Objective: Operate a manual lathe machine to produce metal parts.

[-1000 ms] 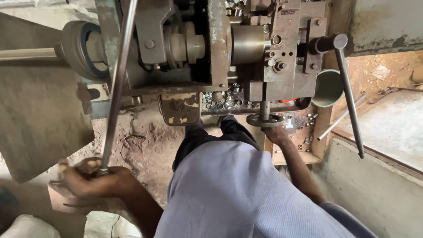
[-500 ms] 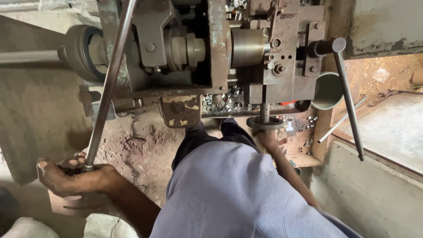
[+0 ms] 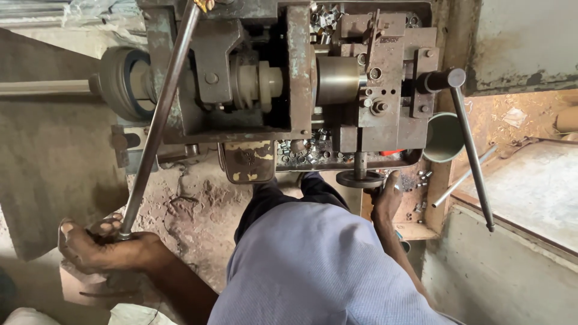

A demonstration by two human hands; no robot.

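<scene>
One worn metal machine (image 3: 289, 84) stands over a dusty dirt floor (image 3: 192, 210).

The long metal lever rod (image 3: 159, 117) is a slim, dull grey steel bar, smooth and slightly shiny. It runs on a slant from the top of the machine down toward the lower left, and its bottom end sits inside the closed left hand (image 3: 102, 247). The round handwheel (image 3: 359, 179) is a small, dark, flat metal disc on a short upright shaft under the machine's front edge; the right hand (image 3: 387, 198) touches its right rim
</scene>
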